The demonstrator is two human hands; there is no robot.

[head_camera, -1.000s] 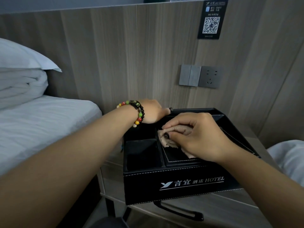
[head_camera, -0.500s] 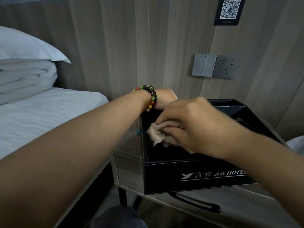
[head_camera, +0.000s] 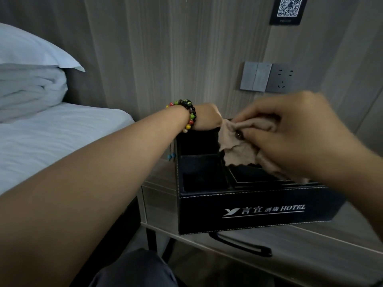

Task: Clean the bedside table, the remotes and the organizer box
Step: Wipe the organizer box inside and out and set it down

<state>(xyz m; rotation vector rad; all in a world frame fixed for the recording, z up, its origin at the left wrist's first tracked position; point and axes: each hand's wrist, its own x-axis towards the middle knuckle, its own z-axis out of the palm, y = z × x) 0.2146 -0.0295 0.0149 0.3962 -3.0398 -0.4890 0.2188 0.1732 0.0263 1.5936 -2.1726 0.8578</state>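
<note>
Organizer box [head_camera: 248, 210]: black, bearing white HOTEL lettering, sitting on the bedside table [head_camera: 310, 251] at lower centre-right of the frame, its compartments facing up.
Right hand [head_camera: 294, 129]: pinching a beige cloth [head_camera: 238, 148] between curled fingers, holding it over the box's back compartments.
Left hand [head_camera: 207, 119]: gripping the box's far left corner, fingers hidden behind it; a beaded bracelet [head_camera: 189, 117] is circling the wrist.
Bed [head_camera: 51, 137]: lying at left, white pillow [head_camera: 31, 48] in the upper left.
Wall: switch and socket [head_camera: 267, 79] sitting above the right hand.

Right hand [head_camera: 294, 133] and cloth [head_camera: 240, 150] now higher, above organizer box [head_camera: 248, 212].
</note>
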